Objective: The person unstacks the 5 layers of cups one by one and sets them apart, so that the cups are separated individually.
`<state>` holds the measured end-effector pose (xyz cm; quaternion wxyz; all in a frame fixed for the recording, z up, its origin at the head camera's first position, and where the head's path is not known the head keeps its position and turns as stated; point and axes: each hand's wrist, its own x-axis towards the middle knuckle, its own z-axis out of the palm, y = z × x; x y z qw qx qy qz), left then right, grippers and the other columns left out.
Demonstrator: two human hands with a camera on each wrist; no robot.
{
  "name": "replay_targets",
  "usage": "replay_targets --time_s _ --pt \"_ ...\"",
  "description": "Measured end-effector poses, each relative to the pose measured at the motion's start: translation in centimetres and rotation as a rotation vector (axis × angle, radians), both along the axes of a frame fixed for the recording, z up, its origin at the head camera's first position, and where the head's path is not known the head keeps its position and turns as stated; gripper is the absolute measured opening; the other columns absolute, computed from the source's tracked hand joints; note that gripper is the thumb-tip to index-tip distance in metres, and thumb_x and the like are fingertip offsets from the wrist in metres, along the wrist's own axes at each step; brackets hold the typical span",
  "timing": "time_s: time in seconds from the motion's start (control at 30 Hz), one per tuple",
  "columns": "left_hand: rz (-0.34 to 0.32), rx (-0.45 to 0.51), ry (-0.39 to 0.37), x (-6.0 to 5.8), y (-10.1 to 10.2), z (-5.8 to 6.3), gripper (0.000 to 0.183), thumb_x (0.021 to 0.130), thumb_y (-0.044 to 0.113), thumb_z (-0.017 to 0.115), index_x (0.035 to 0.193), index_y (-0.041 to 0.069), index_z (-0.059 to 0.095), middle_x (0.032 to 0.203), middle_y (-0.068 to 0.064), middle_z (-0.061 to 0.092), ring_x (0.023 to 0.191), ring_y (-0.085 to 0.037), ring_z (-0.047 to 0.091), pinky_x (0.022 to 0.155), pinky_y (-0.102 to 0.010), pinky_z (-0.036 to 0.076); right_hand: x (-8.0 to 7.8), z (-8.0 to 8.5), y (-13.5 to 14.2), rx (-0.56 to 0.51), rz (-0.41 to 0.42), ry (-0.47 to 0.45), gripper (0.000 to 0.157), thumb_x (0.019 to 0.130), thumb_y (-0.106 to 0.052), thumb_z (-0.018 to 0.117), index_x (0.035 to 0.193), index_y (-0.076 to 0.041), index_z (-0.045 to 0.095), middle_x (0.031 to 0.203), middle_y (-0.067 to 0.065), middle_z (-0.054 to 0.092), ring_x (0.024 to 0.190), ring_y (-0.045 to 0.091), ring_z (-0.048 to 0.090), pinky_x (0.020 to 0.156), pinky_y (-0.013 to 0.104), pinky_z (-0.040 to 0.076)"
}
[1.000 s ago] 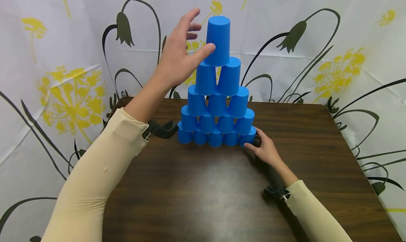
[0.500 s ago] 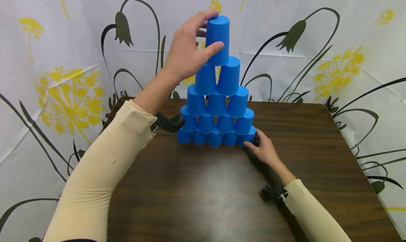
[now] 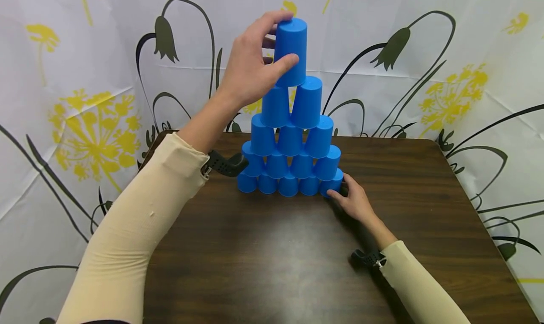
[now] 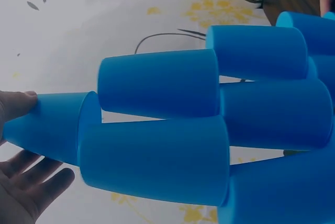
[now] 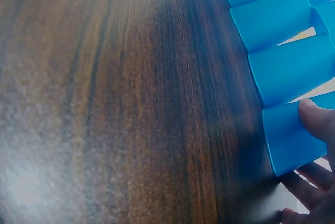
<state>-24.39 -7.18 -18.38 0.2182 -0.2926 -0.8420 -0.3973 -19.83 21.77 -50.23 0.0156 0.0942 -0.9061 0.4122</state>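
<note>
Left hand (image 3: 255,62) gripping the top cup (image 3: 296,40) at the peak of a blue pyramid (image 3: 290,142), its rim at the two cups below (image 3: 308,102), contact unclear, right hand (image 3: 356,199) pinching the base's right end cup (image 3: 329,183), table (image 3: 255,258) spreading wide in front, far edge behind.

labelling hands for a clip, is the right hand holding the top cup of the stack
No, the right hand grips the bottom row's right-end cup, while the left hand holds the top cup.
</note>
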Motion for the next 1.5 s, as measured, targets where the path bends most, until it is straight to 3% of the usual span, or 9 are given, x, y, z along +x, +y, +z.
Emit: replay_targets --time_s 0.3,0.4,0.53,0.73,0.87,0.97,1.2,1.3,1.5 --pt "0.018 0.149 0.034 0.9 -2.9 0.5 0.061 0.091 0.028 0.069 0.145 0.013 0.045 0.137 -0.002 0.054 0.117 -0.012 0.059 0.094 -0.029 0.050 0.2 0.0 0.1 -0.005 0.016 -0.006 0.063 0.093 -0.030 0.069 0.143 -0.003 0.042 0.139 0.022 0.051 0.128 0.040 0.048 0.104 0.060 0.038" --pt "0.069 0.208 0.034 1.6 -5.2 0.0 0.060 0.090 0.023 0.071 0.145 0.014 0.046 0.137 -0.002 0.054 0.118 -0.015 0.059 0.096 -0.031 0.050 0.2 0.1 0.2 -0.005 0.020 -0.006 0.064 0.092 -0.031 0.069 0.143 -0.003 0.042 0.139 0.022 0.051 0.127 0.041 0.048 0.104 0.060 0.038" --pt "0.203 0.247 -0.005 2.2 -8.9 -1.6 0.058 0.090 0.020 0.072 0.143 0.018 0.049 0.136 -0.004 0.054 0.117 -0.019 0.060 0.095 -0.032 0.051 0.1 0.2 0.3 0.004 0.006 -0.012 0.063 0.092 -0.031 0.070 0.143 -0.004 0.043 0.139 0.022 0.051 0.128 0.040 0.048 0.105 0.060 0.037" --pt "0.400 0.246 -0.163 3.1 -14.9 -6.1 0.059 0.090 0.022 0.071 0.144 0.026 0.048 0.137 -0.007 0.053 0.115 -0.024 0.058 0.095 -0.035 0.051 0.4 0.2 0.4 0.005 -0.002 -0.032 0.064 0.092 -0.031 0.070 0.143 -0.004 0.043 0.140 0.021 0.050 0.130 0.041 0.046 0.106 0.060 0.036" --pt "0.490 0.195 -0.247 3.7 -18.8 -10.0 0.061 0.091 0.024 0.070 0.146 0.027 0.044 0.137 -0.010 0.050 0.114 -0.025 0.055 0.092 -0.031 0.052 0.4 0.4 0.4 0.004 -0.003 -0.021 0.063 0.093 -0.030 0.069 0.143 -0.003 0.042 0.141 0.022 0.050 0.130 0.041 0.046 0.106 0.060 0.036" --pt "0.548 0.141 -0.285 4.1 -21.4 -13.3 0.063 0.091 0.023 0.069 0.148 0.021 0.043 0.137 -0.012 0.048 0.110 -0.027 0.052 0.085 -0.026 0.052 0.5 0.4 0.5 0.010 -0.005 -0.029 0.063 0.093 -0.031 0.068 0.143 -0.003 0.042 0.141 0.021 0.049 0.130 0.040 0.046 0.106 0.060 0.035" --pt "0.652 0.077 -0.361 4.3 -26.6 -20.4 0.062 0.090 0.015 0.067 0.146 0.002 0.042 0.137 -0.026 0.046 0.115 -0.042 0.046 0.094 -0.054 0.042 0.4 0.3 0.5 0.013 -0.004 -0.038 0.064 0.093 -0.033 0.068 0.143 -0.004 0.042 0.142 0.021 0.049 0.131 0.040 0.045 0.107 0.059 0.035" --pt "0.675 0.059 -0.391 4.5 -28.1 -22.4 0.061 0.089 0.012 0.067 0.143 -0.002 0.042 0.135 -0.029 0.046 0.115 -0.046 0.047 0.094 -0.059 0.041 0.4 0.3 0.5 0.015 -0.001 -0.036 0.065 0.093 -0.033 0.068 0.144 -0.004 0.041 0.142 0.021 0.048 0.131 0.040 0.045 0.107 0.060 0.035" --pt "0.709 0.040 -0.473 4.6 -29.8 -24.7 0.063 0.090 0.011 0.067 0.144 -0.003 0.039 0.140 -0.032 0.042 0.119 -0.050 0.045 0.095 -0.065 0.040 0.4 0.3 0.5 0.022 -0.002 -0.047 0.065 0.093 -0.033 0.068 0.145 -0.004 0.040 0.143 0.021 0.048 0.132 0.040 0.044 0.107 0.060 0.035"
